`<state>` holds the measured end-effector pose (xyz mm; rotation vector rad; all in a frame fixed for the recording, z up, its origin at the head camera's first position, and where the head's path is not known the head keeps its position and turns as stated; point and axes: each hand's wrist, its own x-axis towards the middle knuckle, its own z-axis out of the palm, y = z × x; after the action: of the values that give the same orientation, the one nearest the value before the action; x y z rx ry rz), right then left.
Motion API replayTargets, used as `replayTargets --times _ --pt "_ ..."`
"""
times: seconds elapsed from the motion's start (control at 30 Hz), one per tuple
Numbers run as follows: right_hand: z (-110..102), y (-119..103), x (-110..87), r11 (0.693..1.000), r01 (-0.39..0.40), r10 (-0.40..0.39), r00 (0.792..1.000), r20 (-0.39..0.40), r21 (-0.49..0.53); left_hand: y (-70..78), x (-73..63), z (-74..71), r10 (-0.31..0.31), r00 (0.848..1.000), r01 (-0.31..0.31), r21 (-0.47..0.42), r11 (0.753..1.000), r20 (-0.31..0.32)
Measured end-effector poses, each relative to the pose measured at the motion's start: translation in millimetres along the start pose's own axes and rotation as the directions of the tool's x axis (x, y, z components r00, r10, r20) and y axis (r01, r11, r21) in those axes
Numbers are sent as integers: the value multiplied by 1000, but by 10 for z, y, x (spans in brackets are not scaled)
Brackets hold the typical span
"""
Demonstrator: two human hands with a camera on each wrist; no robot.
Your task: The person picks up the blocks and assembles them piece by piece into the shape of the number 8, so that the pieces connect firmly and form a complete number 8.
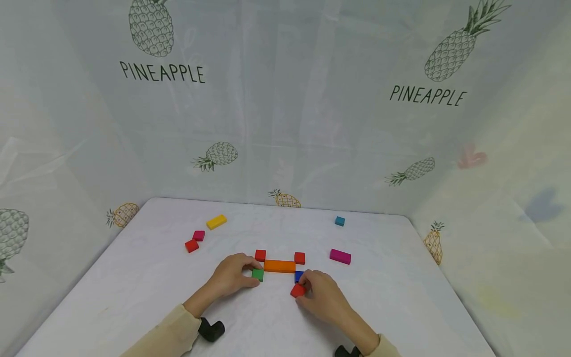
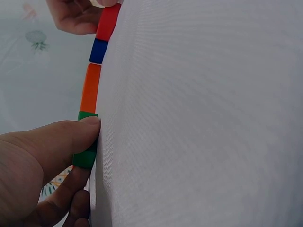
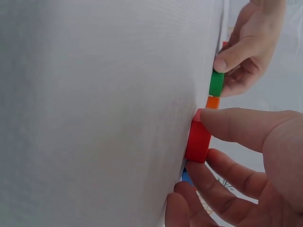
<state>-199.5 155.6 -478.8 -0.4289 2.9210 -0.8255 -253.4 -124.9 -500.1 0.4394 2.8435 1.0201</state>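
A long orange block [image 1: 279, 267] lies on the white table, with one red cube [image 1: 260, 255] by its far left corner and another red cube [image 1: 300, 258] by its far right corner. My left hand [image 1: 234, 273] pinches a green block [image 1: 257, 275] between thumb and fingers at the orange block's near left end. With thumb and fingertips, my right hand [image 1: 324, 295] pinches a red block [image 1: 297, 291], which sits turned at an angle just in front of a blue block [image 1: 299, 276]. That blue block is at the orange block's near right corner, partly hidden by my fingers.
At the back left lie a yellow block [image 1: 216, 221], a pink block [image 1: 199, 235] and a red block [image 1: 192, 246]. To the right are a magenta block [image 1: 340, 256] and a teal block [image 1: 340, 221]. Behind the table [image 1: 392, 307] hangs a pineapple-print curtain [image 1: 312, 124].
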Motion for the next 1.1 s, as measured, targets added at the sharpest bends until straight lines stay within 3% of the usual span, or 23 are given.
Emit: replayTargets --times 1.1 --pt "24 38 18 999 18 -17 1000 -22 30 0 -12 -4 18 1000 -18 -8 1000 -7"
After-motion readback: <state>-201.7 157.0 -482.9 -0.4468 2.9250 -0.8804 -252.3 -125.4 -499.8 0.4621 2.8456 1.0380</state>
